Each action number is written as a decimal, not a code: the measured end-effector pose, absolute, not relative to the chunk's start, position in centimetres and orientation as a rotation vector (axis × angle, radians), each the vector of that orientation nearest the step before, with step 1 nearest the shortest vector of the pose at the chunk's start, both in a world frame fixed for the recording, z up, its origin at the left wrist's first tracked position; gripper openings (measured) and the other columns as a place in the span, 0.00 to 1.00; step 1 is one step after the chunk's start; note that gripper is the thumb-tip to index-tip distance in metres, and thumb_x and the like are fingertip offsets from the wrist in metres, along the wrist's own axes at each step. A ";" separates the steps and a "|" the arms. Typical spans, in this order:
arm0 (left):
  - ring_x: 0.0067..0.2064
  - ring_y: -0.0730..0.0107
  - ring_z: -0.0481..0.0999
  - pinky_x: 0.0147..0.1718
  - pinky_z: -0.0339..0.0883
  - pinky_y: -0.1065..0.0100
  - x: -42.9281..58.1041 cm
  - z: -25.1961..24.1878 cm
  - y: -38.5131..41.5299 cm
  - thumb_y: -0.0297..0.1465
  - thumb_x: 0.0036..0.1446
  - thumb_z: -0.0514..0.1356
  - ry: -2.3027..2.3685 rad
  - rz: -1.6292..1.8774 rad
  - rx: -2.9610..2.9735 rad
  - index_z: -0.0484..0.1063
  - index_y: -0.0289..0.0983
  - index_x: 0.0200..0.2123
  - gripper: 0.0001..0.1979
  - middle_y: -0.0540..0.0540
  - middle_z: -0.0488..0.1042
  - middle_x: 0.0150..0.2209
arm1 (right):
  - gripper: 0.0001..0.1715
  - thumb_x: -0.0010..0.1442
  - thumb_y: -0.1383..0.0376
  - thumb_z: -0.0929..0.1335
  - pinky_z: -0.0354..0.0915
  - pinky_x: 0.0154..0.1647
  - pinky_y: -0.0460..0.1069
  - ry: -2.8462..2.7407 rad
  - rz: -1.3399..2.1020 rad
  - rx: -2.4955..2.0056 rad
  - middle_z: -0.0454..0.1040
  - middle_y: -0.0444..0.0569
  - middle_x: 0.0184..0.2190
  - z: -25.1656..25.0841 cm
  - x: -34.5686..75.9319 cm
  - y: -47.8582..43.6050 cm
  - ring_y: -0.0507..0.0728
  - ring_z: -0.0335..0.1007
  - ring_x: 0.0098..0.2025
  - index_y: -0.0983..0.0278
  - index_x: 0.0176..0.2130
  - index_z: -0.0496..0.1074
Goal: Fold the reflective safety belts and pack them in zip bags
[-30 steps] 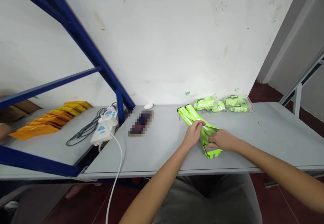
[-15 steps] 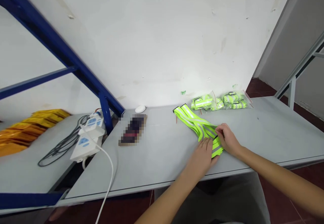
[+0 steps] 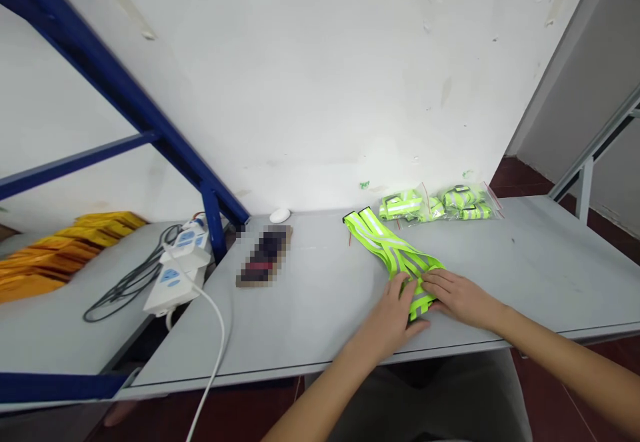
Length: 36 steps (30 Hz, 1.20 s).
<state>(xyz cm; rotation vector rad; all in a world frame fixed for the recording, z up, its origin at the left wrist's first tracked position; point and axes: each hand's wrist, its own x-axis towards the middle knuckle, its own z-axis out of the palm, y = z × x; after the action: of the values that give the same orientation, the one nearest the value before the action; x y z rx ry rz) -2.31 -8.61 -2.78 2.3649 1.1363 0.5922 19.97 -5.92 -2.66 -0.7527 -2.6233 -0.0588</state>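
Note:
A neon-yellow reflective strap vest [image 3: 389, 250] lies flat on the grey table [image 3: 310, 302], running from the back toward the front edge. My left hand [image 3: 395, 315] rests on the table at the strap's near end, fingers stretched out and touching it. My right hand [image 3: 457, 295] lies flat on the same near end from the right, fingers spread and pressing the fabric down. Neither hand lifts the strap.
Clear bags of folded neon straps [image 3: 437, 203] sit at the back by the wall. A blurred dark phone-like object [image 3: 263, 263], a white mouse [image 3: 279, 215], white power strips with cables [image 3: 177, 269] and orange packets [image 3: 55, 255] lie to the left. A blue rack frame [image 3: 150, 129] stands there.
Both hands slid down the strap from its middle to its near end. The right hand went from pinching the strap to lying flat on it.

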 end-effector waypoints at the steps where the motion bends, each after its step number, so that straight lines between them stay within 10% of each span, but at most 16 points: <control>1: 0.59 0.52 0.64 0.55 0.65 0.53 -2.4 -2.7 -8.6 0.41 0.58 0.61 1.157 0.618 2.343 0.61 0.36 0.57 0.27 0.35 0.63 0.55 | 0.19 0.65 0.59 0.63 0.70 0.50 0.58 -2.628 -0.080 -0.754 0.75 0.58 0.47 -2.6 19.7 -5.8 0.62 0.70 0.51 0.67 0.51 0.68; 10: 0.44 0.60 0.75 0.43 0.68 0.62 -3.3 -1.6 -8.3 0.38 0.65 0.52 1.367 0.740 2.132 0.65 0.39 0.48 0.12 0.44 0.75 0.44 | 0.19 0.69 0.62 0.57 0.65 0.40 0.53 -2.542 0.149 -0.971 0.72 0.51 0.32 -0.4 16.5 -4.9 0.57 0.66 0.37 0.63 0.33 0.71; 16: 0.36 0.58 0.77 0.30 0.65 0.65 -3.1 -0.1 -7.4 0.37 0.66 0.47 1.578 0.437 2.105 0.65 0.39 0.43 0.11 0.45 0.76 0.33 | 0.19 0.66 0.55 0.62 0.67 0.42 0.57 -2.344 0.021 -1.115 0.70 0.56 0.39 -2.1 16.5 -5.0 0.62 0.67 0.41 0.66 0.48 0.67; 25: 0.48 0.56 0.72 0.43 0.67 0.59 -3.5 -1.4 -7.7 0.36 0.64 0.53 1.617 0.564 2.273 0.63 0.36 0.47 0.12 0.40 0.71 0.45 | 0.15 0.66 0.56 0.62 0.70 0.35 0.54 -2.341 0.079 -0.986 0.69 0.52 0.34 -3.1 16.9 -4.9 0.59 0.70 0.36 0.63 0.45 0.67; 36: 0.40 0.62 0.69 0.41 0.66 0.61 -5.6 -2.1 -8.6 0.25 0.63 0.51 1.241 0.590 2.724 0.68 0.38 0.34 0.08 0.43 0.73 0.40 | 0.26 0.66 0.47 0.57 0.67 0.52 0.59 -1.765 1.582 -0.890 0.76 0.56 0.43 -1.1 19.1 -3.0 0.61 0.73 0.48 0.64 0.42 0.70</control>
<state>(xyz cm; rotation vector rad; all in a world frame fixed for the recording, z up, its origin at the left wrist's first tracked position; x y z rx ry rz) -5.61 -8.57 -2.06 2.7242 1.2410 0.5898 19.06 -2.99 -1.08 -0.8900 -1.7647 1.5816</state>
